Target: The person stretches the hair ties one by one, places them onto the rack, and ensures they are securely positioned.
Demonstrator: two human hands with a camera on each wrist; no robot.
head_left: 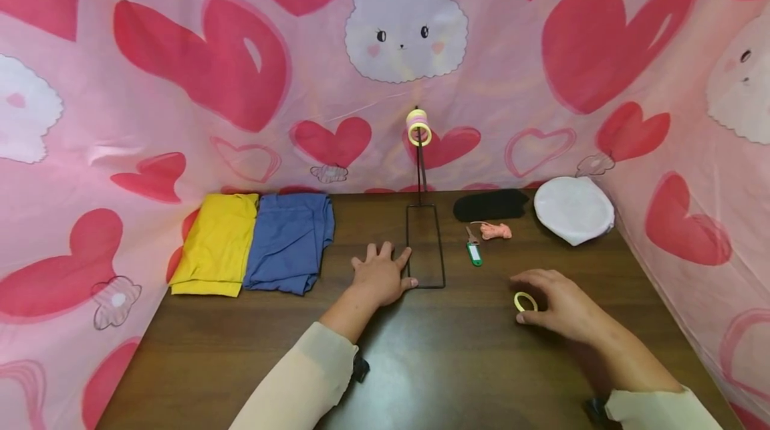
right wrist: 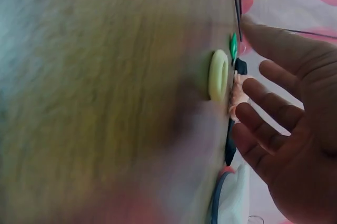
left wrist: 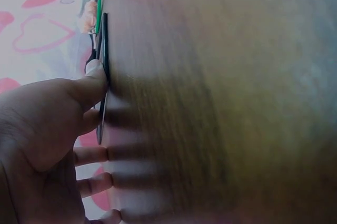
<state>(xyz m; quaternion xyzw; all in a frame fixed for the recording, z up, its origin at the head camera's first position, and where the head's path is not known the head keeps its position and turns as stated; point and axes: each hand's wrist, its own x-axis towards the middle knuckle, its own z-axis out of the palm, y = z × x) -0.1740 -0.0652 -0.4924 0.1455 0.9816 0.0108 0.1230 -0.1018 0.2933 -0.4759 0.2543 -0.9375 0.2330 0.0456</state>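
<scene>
A black wire stand (head_left: 443, 249) has a rectangular base on the table and an upright with yellow and pink rings (head_left: 416, 120) on its top arm. My left hand (head_left: 377, 277) lies with fingers spread on the tabletop, thumb and index finger touching the base's left side. In the left wrist view its thumb rests on the wire base (left wrist: 106, 40). A pale yellow ring (right wrist: 218, 77) lies on the table, and my right hand (head_left: 559, 303) hovers around it, thumb and fingers apart. The right wrist view shows the fingers loosely bent, clear of the ring.
Folded yellow cloth (head_left: 218, 243) and blue cloth (head_left: 289, 239) lie at left. Right of the stand are a key with green tag (head_left: 474, 254), a pink cord bundle (head_left: 496, 231), a black flat item (head_left: 490, 205) and a white round item (head_left: 573, 209). A patterned curtain encloses the table.
</scene>
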